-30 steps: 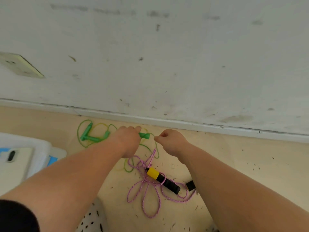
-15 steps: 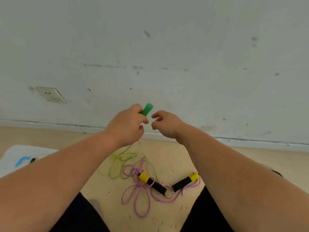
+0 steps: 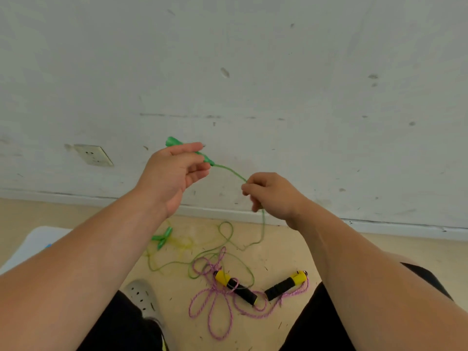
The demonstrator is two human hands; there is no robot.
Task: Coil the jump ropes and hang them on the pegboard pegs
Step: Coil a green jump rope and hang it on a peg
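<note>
Jump ropes lie tangled on the floor [image 3: 291, 252] between the person's knees. Nearest is the pink jump rope [image 3: 222, 304] with its two yellow-and-black handles [image 3: 235, 286], and its loops cross the slack of the green jump rope [image 3: 263, 228]. A little farther off, the second green handle [image 3: 163, 239] rests on the floor.

Above these, the left hand [image 3: 172, 173] curls fingers and thumb round the first green handle [image 3: 174, 143], raised in front of the wall [image 3: 253, 72]. The right hand [image 3: 271, 193] pinches the green cord a short way along. The cord runs taut between the two hands, then drops from the right hand to the floor.

This looks like the start of the coil. To do it well, the right hand should probably slide along the cord and bring even loops back to the left. It should lift gently, so the green slack pulls free of the pink loops instead of dragging them.

At the left edge a white container [image 3: 38, 236] shows only a corner, and what it holds cannot be told. No pegboard is in view.
</note>
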